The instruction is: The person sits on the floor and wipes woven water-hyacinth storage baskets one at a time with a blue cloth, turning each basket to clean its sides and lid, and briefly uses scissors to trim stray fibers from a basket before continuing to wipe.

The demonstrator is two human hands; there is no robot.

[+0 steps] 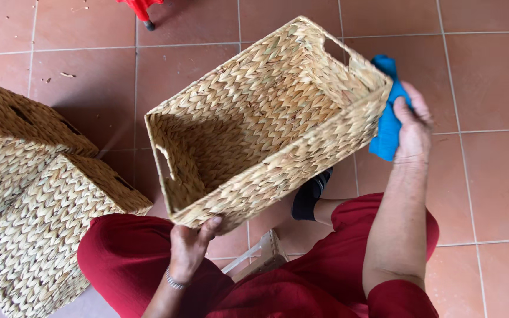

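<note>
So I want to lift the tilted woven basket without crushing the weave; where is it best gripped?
Probably by its cut-out handles: one in the near short wall, one in the far short wall. Come from the two ends, fingers hooked through each slot. The woven basket is tilted, open mouth up; the left hand only pinches its lower rim, and the right hand presses a blue cloth against its side.

Three woven baskets in all — one held up open side toward the camera [266, 118], and two more stacked at the left, an upper one [19, 118] and a lower one [36, 229]. One blue cloth [389, 126]. Two hands — the left hand [188, 247] and the right hand [413, 126]. One bracelet [175, 281]. One dark shoe [310, 194].
</note>
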